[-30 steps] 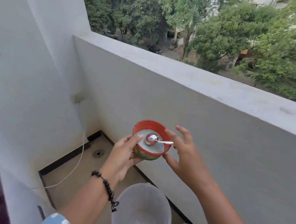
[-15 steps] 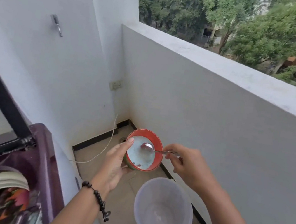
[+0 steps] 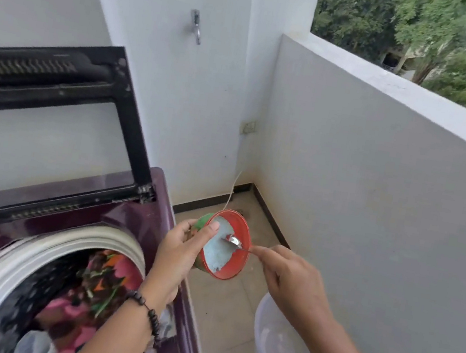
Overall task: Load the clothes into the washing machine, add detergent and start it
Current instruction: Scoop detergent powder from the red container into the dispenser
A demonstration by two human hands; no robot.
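Observation:
A purple top-loading washing machine (image 3: pixel 158 195) stands at the lower left with its lid (image 3: pixel 57 81) raised. Colourful clothes (image 3: pixel 95 285) lie in its white-rimmed drum. My left hand (image 3: pixel 180 247) grips a red-rimmed green detergent tub (image 3: pixel 242 232), tilted so its mouth faces right, with pale powder (image 3: pixel 216 253) inside. My right hand (image 3: pixel 288 279) pinches the handle of a metal spoon (image 3: pixel 233 240) whose bowl sits in the powder. The tub hangs just past the machine's right edge.
A translucent white bucket (image 3: pixel 266 340) stands on the tiled floor at the lower right, below my right arm. The grey balcony parapet (image 3: pixel 377 181) runs along the right. A wall socket (image 3: pixel 248 127) with a white cord sits in the corner, a metal hook (image 3: pixel 196 25) above.
The view has swung left, bringing the open machine and its clothes into sight. Both hands moved the tub and spoon left toward the machine, and the tub has tilted further.

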